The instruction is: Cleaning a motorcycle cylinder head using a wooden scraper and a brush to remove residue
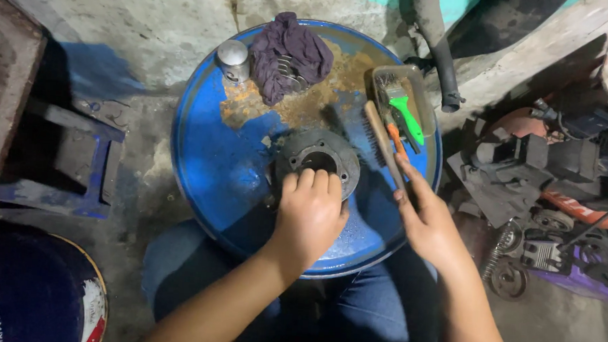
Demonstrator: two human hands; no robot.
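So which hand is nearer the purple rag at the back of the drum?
Left. The left hand rests on the round metal part just below the purple rag; the right hand holds a wooden-handled brush farther right.

Both forearms are bare from the lower edge of the view up to the wrists, with no sleeve showing on either. The left hand (309,216) and the right hand (428,221) wear no gloves, rings, watch or bands. The nails are short and plain. The legs are in blue denim jeans (352,310), the cloth darker in the shaded folds between the knees and paler over the left knee.
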